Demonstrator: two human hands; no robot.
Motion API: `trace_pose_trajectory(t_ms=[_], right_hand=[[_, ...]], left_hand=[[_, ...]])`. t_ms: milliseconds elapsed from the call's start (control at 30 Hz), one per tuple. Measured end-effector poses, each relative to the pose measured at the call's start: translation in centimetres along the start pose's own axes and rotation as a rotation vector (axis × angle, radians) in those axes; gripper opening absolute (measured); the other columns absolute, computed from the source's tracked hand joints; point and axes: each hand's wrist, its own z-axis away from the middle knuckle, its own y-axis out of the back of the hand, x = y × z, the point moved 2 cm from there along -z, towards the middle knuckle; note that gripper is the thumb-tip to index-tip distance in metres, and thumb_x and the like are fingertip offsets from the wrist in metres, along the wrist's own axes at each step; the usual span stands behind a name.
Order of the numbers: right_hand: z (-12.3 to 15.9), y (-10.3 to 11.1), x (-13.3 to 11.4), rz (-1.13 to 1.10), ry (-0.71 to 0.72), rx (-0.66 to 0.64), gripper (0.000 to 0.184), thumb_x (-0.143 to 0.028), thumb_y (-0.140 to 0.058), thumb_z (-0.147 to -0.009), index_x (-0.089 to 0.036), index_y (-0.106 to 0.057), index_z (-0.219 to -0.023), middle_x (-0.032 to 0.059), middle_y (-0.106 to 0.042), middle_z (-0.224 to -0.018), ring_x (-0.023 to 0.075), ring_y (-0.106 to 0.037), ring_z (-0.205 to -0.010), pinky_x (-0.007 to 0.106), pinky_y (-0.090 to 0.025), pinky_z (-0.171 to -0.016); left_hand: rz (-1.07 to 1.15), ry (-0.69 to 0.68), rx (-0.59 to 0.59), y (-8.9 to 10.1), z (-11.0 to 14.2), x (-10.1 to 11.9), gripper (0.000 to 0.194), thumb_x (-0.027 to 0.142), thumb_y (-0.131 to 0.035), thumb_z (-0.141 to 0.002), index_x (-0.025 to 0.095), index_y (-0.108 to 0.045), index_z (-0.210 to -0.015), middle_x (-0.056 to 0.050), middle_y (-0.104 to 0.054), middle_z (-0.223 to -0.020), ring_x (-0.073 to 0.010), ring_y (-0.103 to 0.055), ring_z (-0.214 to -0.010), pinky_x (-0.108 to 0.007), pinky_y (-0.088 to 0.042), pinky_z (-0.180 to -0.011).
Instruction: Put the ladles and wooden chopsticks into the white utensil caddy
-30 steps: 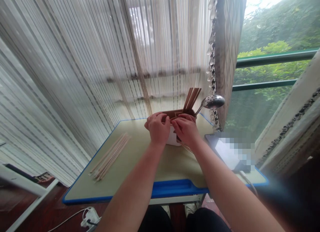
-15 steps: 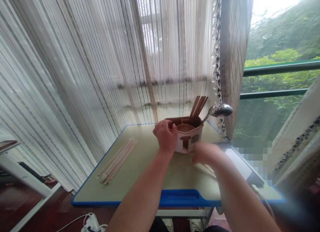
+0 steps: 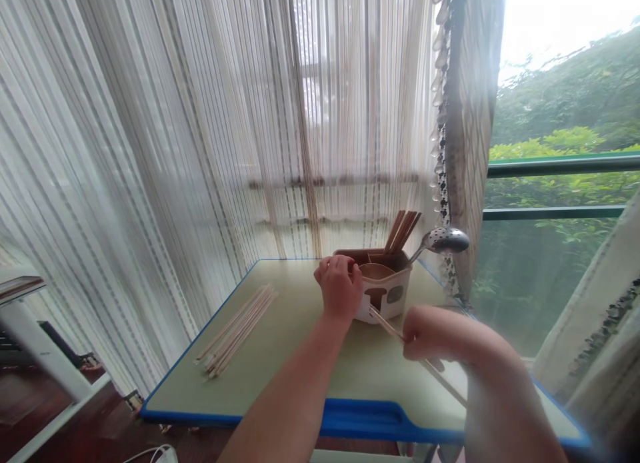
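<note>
My left hand point(image 3: 340, 284) is closed over the left rim of a white utensil holder point(image 3: 400, 284) with a brown, divided inside and cut-outs in its front. In front of the holder, my right hand point(image 3: 435, 334) grips a few thin pale chopsticks point(image 3: 386, 323). Their far ends reach the holder's front near a dark cut-out; I cannot tell whether they touch it. Several brown chopsticks point(image 3: 403, 232) stand in the holder's back compartment. Beside them a slotted metal spoon point(image 3: 449, 240) leans out to the right.
A bundle of pale chopsticks point(image 3: 239, 333) lies on the left of the blue-edged table point(image 3: 300, 363). Sheer striped curtains point(image 3: 210, 116) hang behind it. On the right is a window with green rails point(image 3: 560, 164). A white power strip point(image 3: 165, 454) sits on the floor.
My right hand has left the holder's rim and moved down and right, taking hold of the pale chopsticks in front. My left hand stays on the rim. The view has shifted slightly.
</note>
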Motion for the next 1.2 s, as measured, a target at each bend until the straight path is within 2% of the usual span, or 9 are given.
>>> trace_pose_trajectory(t_ms=[67,133,300,367,500,633,767,1000,1200], right_hand=[[0.5,0.5,-1.4,-0.134,0.125,0.069,0.017,-0.021,-0.057,-0.068,-0.019,-0.064,-0.052,-0.0007,-0.057,-0.044,0.0107,-0.049,-0.039,0.022,-0.031,-0.039],[0.9,1.6,-3.1,-0.353,0.265,0.248,0.021,-0.031,-0.056,-0.075,-0.019,-0.065,-0.061,-0.0006,-0.057,-0.047,0.0105,-0.05,-0.042,0.021,-0.035,-0.042],[1.0,6.0,-5.2,-0.706,0.423,1.136,0.022,-0.037,-0.061,-0.077,-0.019,-0.064,-0.066,-0.0028,-0.051,-0.045,0.0088,-0.044,-0.041,0.023,-0.036,-0.042],[0.2,7.1,-5.4,-0.702,0.416,1.265,0.023,-0.039,-0.06,-0.078,-0.018,-0.064,-0.068,-0.0027,-0.052,-0.046,0.0087,-0.044,-0.04,0.023,-0.035,-0.042],[-2.9,6.9,-5.1,-0.52,0.288,1.152,0.032,-0.046,-0.056,-0.079,-0.017,-0.064,-0.068,-0.0003,-0.058,-0.051,0.0104,-0.049,-0.042,0.023,-0.036,-0.042],[-5.5,4.4,-4.2,-0.087,0.118,1.041,0.04,-0.047,-0.045,-0.085,-0.019,-0.067,-0.066,0.0027,-0.063,-0.058,0.0136,-0.055,-0.055,0.025,-0.036,-0.052],[-6.5,2.3,-3.9,0.267,0.158,1.027,0.035,-0.04,-0.042,-0.088,-0.021,-0.069,-0.075,0.0056,-0.067,-0.078,0.0174,-0.054,-0.077,0.027,-0.036,-0.066],[-7.2,1.3,-3.8,0.333,0.166,0.981,0.035,-0.037,-0.046,-0.087,-0.021,-0.068,-0.066,0.0029,-0.066,-0.071,0.0171,-0.048,-0.075,0.028,-0.032,-0.07],[-7.2,0.9,-4.0,0.331,0.194,1.019,0.035,-0.036,-0.046,-0.087,-0.02,-0.065,-0.061,0.0034,-0.066,-0.07,0.0176,-0.047,-0.076,0.03,-0.03,-0.07]], left_hand=[[0.017,0.005,0.017,0.0,-0.2,-0.2,0.012,0.023,-0.049,-0.082,0.02,-0.06,-0.086,-0.004,-0.064,-0.09,-0.0227,-0.049,-0.098,-0.038,-0.032,-0.085],[0.031,0.014,0.036,0.0,-0.3,-0.3,0.013,0.023,-0.048,-0.083,0.019,-0.06,-0.086,-0.004,-0.064,-0.089,-0.0219,-0.05,-0.095,-0.037,-0.032,-0.085],[0.016,-0.02,0.022,0.1,-0.3,-0.4,0.012,0.024,-0.049,-0.082,0.02,-0.06,-0.083,-0.004,-0.064,-0.087,-0.0231,-0.05,-0.095,-0.038,-0.03,-0.085],[0.015,-0.03,0.021,0.1,-0.3,-0.4,0.013,0.023,-0.048,-0.082,0.02,-0.061,-0.083,-0.004,-0.065,-0.087,-0.0232,-0.051,-0.095,-0.038,-0.03,-0.085],[0.04,-0.035,0.014,0.2,-0.2,-0.3,0.015,0.019,-0.047,-0.081,0.02,-0.062,-0.085,-0.004,-0.065,-0.09,-0.0229,-0.052,-0.096,-0.038,-0.03,-0.086],[0.078,-0.068,-0.009,0.3,-0.1,0.0,0.017,0.017,-0.047,-0.079,0.02,-0.063,-0.087,-0.004,-0.066,-0.093,-0.0232,-0.052,-0.098,-0.039,-0.029,-0.087],[0.141,-0.062,0.053,0.5,-0.2,0.0,0.02,0.02,-0.044,-0.081,0.019,-0.062,-0.09,-0.005,-0.066,-0.095,-0.0225,-0.053,-0.097,-0.037,-0.03,-0.088],[0.169,0.14,0.092,0.3,-1.0,-1.1,0.018,0.027,-0.048,-0.081,0.019,-0.063,-0.084,-0.004,-0.067,-0.086,-0.0214,-0.057,-0.089,-0.037,-0.034,-0.083],[0.162,0.1,0.089,0.2,-1.0,-0.6,0.017,0.031,-0.053,-0.078,0.019,-0.065,-0.083,-0.004,-0.068,-0.086,-0.0215,-0.058,-0.09,-0.037,-0.034,-0.086]])
